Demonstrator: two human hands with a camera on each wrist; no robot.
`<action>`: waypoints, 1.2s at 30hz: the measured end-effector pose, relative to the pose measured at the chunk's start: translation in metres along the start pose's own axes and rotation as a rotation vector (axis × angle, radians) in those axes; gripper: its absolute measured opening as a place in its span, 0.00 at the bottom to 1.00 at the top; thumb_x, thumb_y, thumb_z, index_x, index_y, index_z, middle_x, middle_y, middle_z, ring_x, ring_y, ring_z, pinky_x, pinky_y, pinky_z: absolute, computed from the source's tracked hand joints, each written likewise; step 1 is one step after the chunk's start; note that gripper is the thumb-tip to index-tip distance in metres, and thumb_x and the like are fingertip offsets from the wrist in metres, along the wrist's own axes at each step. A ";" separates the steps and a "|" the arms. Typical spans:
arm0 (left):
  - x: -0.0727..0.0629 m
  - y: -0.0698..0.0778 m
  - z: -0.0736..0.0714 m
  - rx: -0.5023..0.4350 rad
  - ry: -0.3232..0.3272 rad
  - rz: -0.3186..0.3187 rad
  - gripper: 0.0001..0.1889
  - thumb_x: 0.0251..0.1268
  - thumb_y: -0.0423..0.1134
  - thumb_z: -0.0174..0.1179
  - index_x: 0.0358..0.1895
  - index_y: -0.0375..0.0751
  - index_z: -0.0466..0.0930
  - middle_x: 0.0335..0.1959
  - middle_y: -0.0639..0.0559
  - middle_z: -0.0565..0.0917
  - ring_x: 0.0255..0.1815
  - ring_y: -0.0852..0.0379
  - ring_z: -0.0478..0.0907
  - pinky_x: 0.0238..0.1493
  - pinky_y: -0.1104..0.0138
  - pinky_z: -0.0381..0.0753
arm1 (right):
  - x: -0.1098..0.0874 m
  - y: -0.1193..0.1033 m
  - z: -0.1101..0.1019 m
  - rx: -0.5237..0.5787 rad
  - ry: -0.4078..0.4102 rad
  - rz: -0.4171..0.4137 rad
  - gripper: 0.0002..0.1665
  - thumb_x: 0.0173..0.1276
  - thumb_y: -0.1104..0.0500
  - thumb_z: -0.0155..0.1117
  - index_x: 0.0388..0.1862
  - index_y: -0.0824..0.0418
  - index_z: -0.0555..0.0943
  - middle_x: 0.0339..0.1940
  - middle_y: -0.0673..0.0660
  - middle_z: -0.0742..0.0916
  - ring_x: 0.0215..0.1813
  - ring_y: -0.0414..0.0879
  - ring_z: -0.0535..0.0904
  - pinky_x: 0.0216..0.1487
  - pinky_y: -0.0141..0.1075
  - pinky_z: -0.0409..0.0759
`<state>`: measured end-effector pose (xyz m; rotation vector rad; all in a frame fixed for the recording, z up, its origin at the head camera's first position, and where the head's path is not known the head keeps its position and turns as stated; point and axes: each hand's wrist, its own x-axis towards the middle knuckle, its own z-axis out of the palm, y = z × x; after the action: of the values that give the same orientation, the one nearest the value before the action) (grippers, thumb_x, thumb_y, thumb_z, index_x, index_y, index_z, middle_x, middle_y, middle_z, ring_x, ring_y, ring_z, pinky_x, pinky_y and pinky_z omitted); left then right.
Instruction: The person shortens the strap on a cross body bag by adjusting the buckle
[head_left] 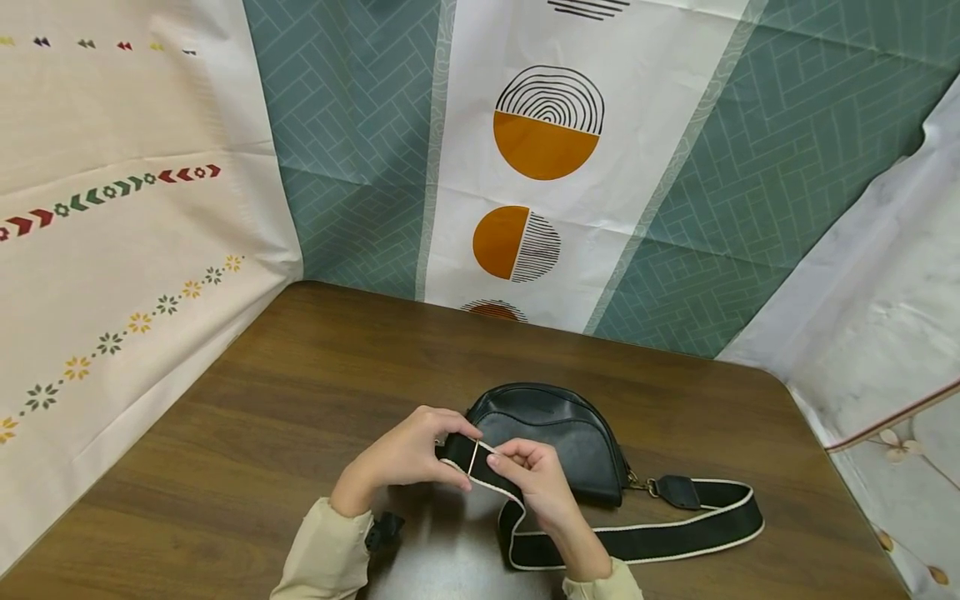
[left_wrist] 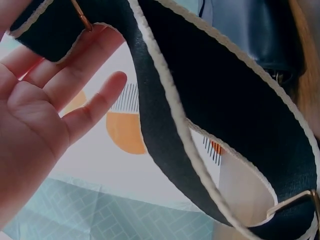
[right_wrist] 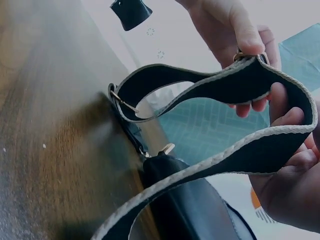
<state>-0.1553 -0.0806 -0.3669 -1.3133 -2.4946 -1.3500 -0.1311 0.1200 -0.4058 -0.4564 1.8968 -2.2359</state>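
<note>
A black half-moon handbag (head_left: 558,429) stands on the table behind both hands. Its black strap (head_left: 652,540) has white edging and loops out to the right from a brass clasp (head_left: 640,483). My left hand (head_left: 405,454) grips the strap at a thin metal slider (head_left: 473,458), thumb on one edge and fingers on the other. Just right of the slider, my right hand (head_left: 542,483) pinches the strap between thumb and fingers. In the right wrist view, the strap (right_wrist: 230,155) bends round the right fingers and makes a loop to a second metal ring (right_wrist: 124,101).
The brown wooden table (head_left: 247,450) extends around the bag. Patterned cloths hang behind it, a teal and white one (head_left: 360,167) at the back and a cream one (head_left: 127,275) on the left. A small black device (head_left: 384,531) sits at the left wrist.
</note>
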 end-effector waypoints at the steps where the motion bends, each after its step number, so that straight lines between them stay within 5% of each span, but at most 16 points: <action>1: 0.001 0.001 0.001 0.005 -0.005 0.006 0.26 0.37 0.45 0.73 0.43 0.36 0.80 0.39 0.53 0.81 0.40 0.63 0.75 0.43 0.70 0.73 | 0.000 0.000 0.001 0.000 -0.002 -0.005 0.09 0.58 0.70 0.59 0.25 0.57 0.80 0.21 0.48 0.83 0.24 0.36 0.77 0.25 0.26 0.73; 4: 0.003 0.001 0.004 0.017 -0.015 0.024 0.26 0.38 0.46 0.72 0.43 0.35 0.80 0.39 0.52 0.81 0.41 0.63 0.75 0.44 0.70 0.73 | 0.001 0.000 0.003 -0.009 -0.008 -0.025 0.03 0.58 0.70 0.59 0.26 0.70 0.78 0.21 0.48 0.82 0.24 0.36 0.76 0.25 0.25 0.73; 9: 0.004 0.000 0.006 0.019 -0.004 0.035 0.26 0.37 0.46 0.73 0.42 0.33 0.80 0.39 0.52 0.81 0.40 0.63 0.76 0.43 0.71 0.73 | 0.002 0.000 0.004 -0.022 -0.009 -0.033 0.16 0.59 0.71 0.57 0.31 0.88 0.68 0.21 0.46 0.82 0.24 0.35 0.76 0.25 0.25 0.72; 18: 0.003 -0.001 0.006 0.008 0.012 0.036 0.26 0.36 0.46 0.73 0.42 0.35 0.80 0.37 0.52 0.81 0.37 0.64 0.75 0.37 0.73 0.74 | 0.001 -0.001 0.000 -0.007 -0.001 0.038 0.04 0.61 0.68 0.57 0.30 0.70 0.78 0.23 0.49 0.84 0.26 0.37 0.78 0.27 0.27 0.75; 31: 0.000 -0.001 -0.001 -0.042 0.037 0.007 0.25 0.36 0.42 0.73 0.42 0.35 0.80 0.37 0.53 0.81 0.34 0.63 0.74 0.34 0.71 0.74 | -0.005 -0.001 -0.016 -0.015 -0.048 0.028 0.18 0.62 0.69 0.55 0.36 0.89 0.68 0.24 0.48 0.83 0.25 0.36 0.77 0.23 0.25 0.73; 36: 0.000 -0.001 -0.001 -0.050 0.038 -0.001 0.25 0.36 0.43 0.73 0.42 0.35 0.80 0.36 0.53 0.81 0.34 0.63 0.74 0.34 0.71 0.74 | -0.004 0.002 -0.016 0.023 -0.070 -0.007 0.12 0.61 0.70 0.56 0.34 0.84 0.72 0.25 0.49 0.84 0.28 0.37 0.78 0.27 0.27 0.75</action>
<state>-0.1557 -0.0813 -0.3670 -1.2832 -2.4522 -1.4331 -0.1329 0.1355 -0.4102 -0.5317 1.8365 -2.2129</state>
